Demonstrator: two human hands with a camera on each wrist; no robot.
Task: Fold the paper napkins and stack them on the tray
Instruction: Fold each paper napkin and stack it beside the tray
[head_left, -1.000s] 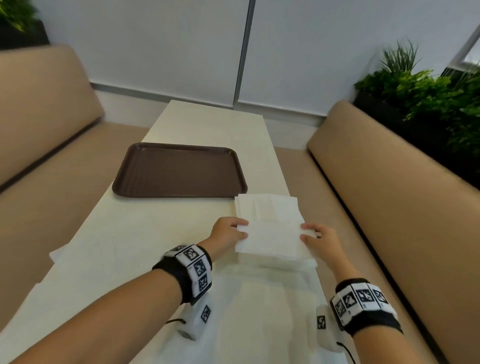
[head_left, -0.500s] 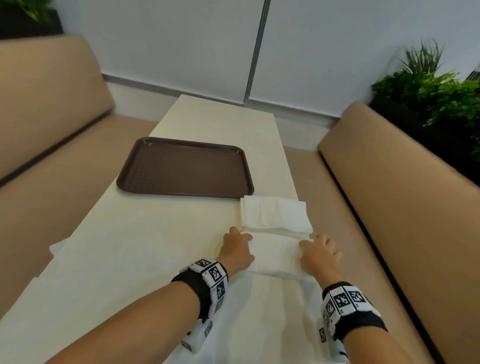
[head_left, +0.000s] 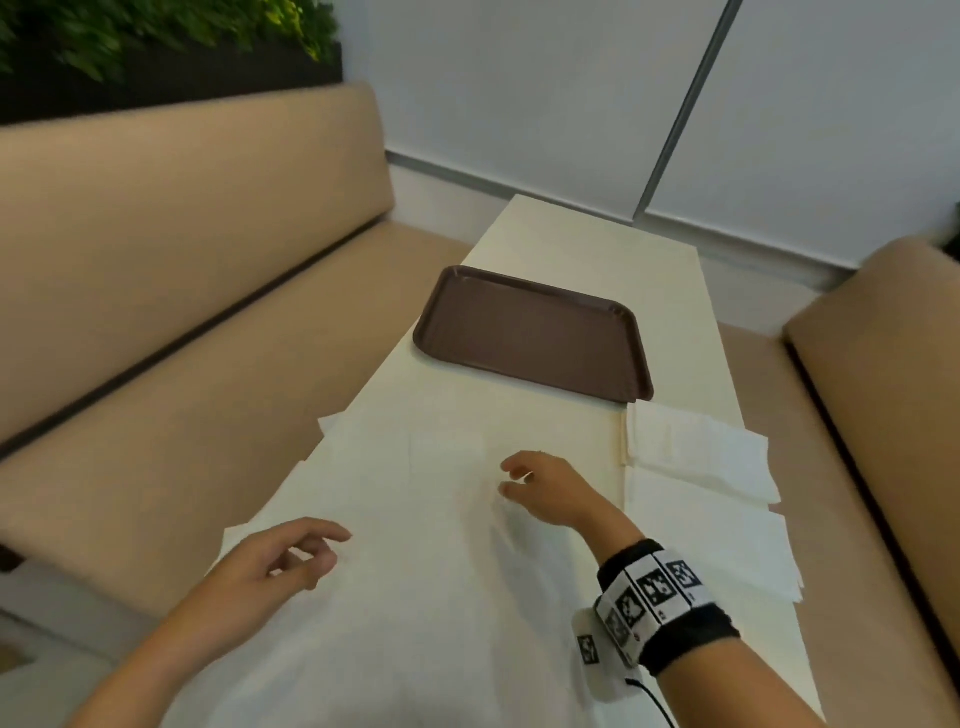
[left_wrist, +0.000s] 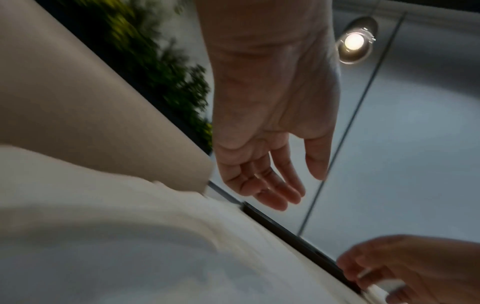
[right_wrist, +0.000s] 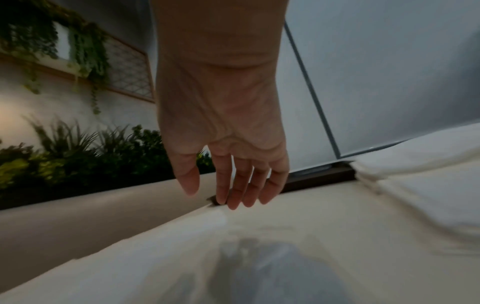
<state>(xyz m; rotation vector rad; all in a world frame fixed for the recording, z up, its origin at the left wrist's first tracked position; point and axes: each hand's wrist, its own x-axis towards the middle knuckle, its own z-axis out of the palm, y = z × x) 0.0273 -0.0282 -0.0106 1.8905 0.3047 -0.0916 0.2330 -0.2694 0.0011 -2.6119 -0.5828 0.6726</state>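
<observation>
Brown tray (head_left: 535, 332) at far centre of table (head_left: 582, 244); nothing on it. Folded napkins (head_left: 696, 452) stacked just near the tray's right near corner, at the right table edge, right of both hands. Unfolded napkin sheets (head_left: 395, 493) spread flat on the left and near table, under both hands. Left hand (head_left: 275, 561) above the sheets, fingers loosely spread, holding nothing. Right hand (head_left: 545, 488) likewise relaxed, empty. Wristband (head_left: 649, 597) carries black-and-white square markers; no readable writing.
</observation>
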